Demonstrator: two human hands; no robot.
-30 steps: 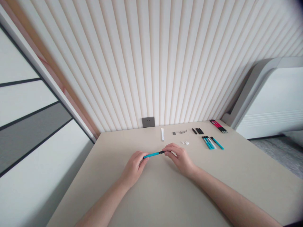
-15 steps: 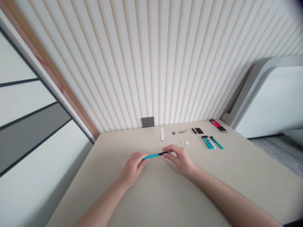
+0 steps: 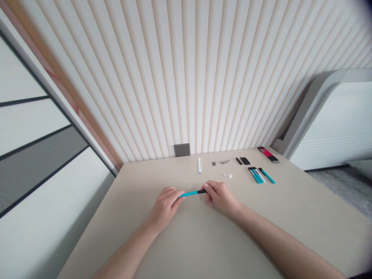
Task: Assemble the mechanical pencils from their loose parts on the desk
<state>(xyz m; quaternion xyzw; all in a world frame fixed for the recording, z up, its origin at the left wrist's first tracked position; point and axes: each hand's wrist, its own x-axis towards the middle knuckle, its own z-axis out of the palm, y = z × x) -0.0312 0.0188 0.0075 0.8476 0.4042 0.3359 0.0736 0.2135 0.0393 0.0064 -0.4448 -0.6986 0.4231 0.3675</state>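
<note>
A pen with a blue barrel (image 3: 190,193) and a black grip part (image 3: 201,191) is held level above the table between both hands. My left hand (image 3: 167,203) is closed round the blue end. The fingers of my right hand (image 3: 217,194) are wrapped round the black end and hide its tip. Beyond the hands lie thin white refills (image 3: 199,165), small springs (image 3: 224,162), white bits (image 3: 229,176) and several short black grips (image 3: 245,161).
On the right of the beige table (image 3: 186,244) lie blue and white barrels (image 3: 257,175), a separate blue barrel (image 3: 267,175) and red-and-black pens (image 3: 267,154). A dark socket (image 3: 182,150) is on the ribbed wall behind.
The pen has shifted slightly to the right with both hands. My right hand's fingers have curled in and now wrap the black end more tightly.
</note>
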